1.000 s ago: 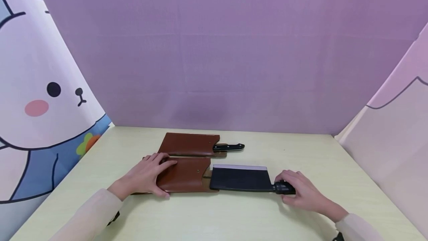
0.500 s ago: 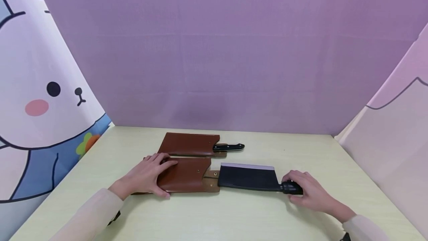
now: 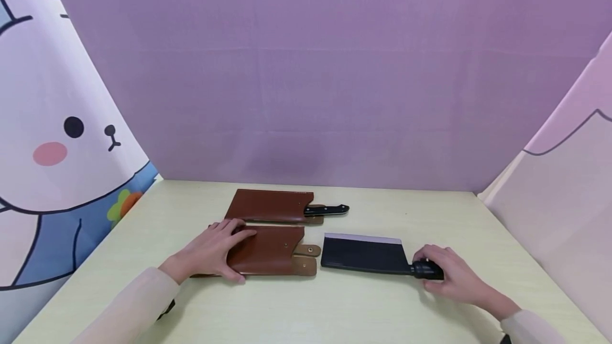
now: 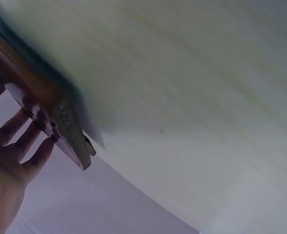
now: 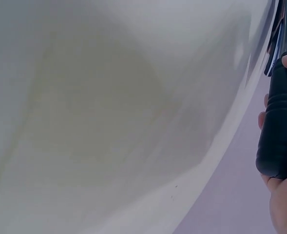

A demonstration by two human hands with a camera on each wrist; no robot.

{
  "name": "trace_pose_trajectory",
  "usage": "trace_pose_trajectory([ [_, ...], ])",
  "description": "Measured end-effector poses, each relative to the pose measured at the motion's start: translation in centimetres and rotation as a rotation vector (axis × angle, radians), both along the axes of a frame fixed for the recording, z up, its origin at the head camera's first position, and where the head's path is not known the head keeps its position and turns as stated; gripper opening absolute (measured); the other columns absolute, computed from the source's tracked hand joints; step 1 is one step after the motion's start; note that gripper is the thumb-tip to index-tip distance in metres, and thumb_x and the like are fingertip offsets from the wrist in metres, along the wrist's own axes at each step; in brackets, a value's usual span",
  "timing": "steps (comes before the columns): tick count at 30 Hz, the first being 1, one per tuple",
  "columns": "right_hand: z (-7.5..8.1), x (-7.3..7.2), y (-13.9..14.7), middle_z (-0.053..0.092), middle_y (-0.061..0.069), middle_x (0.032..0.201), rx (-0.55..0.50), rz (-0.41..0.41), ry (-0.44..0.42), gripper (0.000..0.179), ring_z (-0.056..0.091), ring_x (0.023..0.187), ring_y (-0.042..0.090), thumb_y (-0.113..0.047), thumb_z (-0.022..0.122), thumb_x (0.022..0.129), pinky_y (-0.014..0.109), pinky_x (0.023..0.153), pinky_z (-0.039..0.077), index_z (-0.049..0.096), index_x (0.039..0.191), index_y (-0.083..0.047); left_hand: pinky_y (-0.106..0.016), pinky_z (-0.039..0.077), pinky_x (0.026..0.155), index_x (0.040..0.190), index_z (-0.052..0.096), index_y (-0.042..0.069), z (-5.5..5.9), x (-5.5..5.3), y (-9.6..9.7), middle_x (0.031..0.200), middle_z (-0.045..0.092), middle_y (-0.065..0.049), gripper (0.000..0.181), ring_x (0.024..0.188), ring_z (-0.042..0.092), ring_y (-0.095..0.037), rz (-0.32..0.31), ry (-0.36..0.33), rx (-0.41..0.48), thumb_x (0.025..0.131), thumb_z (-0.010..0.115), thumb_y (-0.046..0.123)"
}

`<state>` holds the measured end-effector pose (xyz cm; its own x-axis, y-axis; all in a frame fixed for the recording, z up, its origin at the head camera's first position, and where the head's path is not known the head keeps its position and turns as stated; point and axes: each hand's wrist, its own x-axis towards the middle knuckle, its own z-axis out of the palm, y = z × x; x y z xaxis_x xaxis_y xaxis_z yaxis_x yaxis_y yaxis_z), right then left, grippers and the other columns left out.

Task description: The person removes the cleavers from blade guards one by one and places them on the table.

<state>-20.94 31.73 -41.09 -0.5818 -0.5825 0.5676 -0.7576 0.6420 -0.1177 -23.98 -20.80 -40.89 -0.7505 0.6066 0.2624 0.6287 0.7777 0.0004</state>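
In the head view my right hand grips the black handle of a cleaver, whose dark, broad blade points left with its pale edge on the far side. The handle fills the right side of the right wrist view. My left hand rests on a brown leather knife sheath, its fingers spread over the top and the thumb by the near edge. Two tan snap straps stick out at the sheath's mouth, a small gap from the blade. In the left wrist view, fingertips touch the sheath.
Behind lies a second brown sheath with a black-handled knife in it, handle pointing right. A purple cloth wall stands at the back of the pale table. Printed cloth panels stand at the sides.
My right hand has moved right with the cleaver, whose blade no longer overlaps the sheath's straps. The left hand stays on the sheath, almost unmoved.
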Motion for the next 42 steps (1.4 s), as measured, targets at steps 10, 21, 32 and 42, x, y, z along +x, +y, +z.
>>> trace_pose_trajectory([
  [10, 0.2, 0.5, 1.0, 0.057, -0.02, 0.085, 0.013, -0.015, -0.004, 0.052, 0.05, 0.076, -0.002, -0.007, 0.079, 0.047, 0.023, 0.066, 0.031, 0.059, 0.092, -0.023, -0.047, 0.04, 0.084, 0.133, 0.046, 0.023, -0.2, -0.2, 0.0, 0.126, 0.044, -0.007, 0.101, 0.112, 0.045, -0.022, -0.01, -0.022, -0.003, 0.053, 0.055, 0.085],
  [21, 0.3, 0.7, 1.7, 0.056, -0.02, 0.085, 0.007, 0.004, -0.002, 0.054, 0.049, 0.075, -0.001, -0.005, 0.078, 0.045, 0.021, 0.066, 0.029, 0.058, 0.092, -0.023, -0.047, 0.041, 0.085, 0.133, 0.046, 0.023, -0.2, -0.5, 0.1, 0.125, 0.045, -0.008, 0.1, 0.114, 0.045, -0.023, -0.017, -0.061, -0.008, 0.054, 0.057, 0.083],
  [32, 0.1, 0.6, 2.0, 0.057, -0.02, 0.086, 0.015, 0.009, 0.003, 0.055, 0.049, 0.075, -0.003, -0.006, 0.078, 0.043, 0.023, 0.065, 0.03, 0.058, 0.091, -0.024, -0.048, 0.041, 0.084, 0.132, 0.048, 0.021, -0.2, -0.7, 0.1, 0.122, 0.046, -0.008, 0.1, 0.111, 0.046, -0.024, -0.043, -0.063, -0.008, 0.054, 0.057, 0.083],
  [42, 0.0, 0.3, 2.2, 0.057, -0.021, 0.085, 0.031, 0.01, -0.014, 0.055, 0.049, 0.075, -0.003, -0.006, 0.078, 0.043, 0.024, 0.064, 0.031, 0.058, 0.091, -0.025, -0.048, 0.041, 0.084, 0.131, 0.048, 0.018, 0.1, -0.8, 0.2, 0.121, 0.046, -0.008, 0.098, 0.11, 0.046, -0.024, -0.048, -0.113, -0.018, 0.056, 0.058, 0.081],
])
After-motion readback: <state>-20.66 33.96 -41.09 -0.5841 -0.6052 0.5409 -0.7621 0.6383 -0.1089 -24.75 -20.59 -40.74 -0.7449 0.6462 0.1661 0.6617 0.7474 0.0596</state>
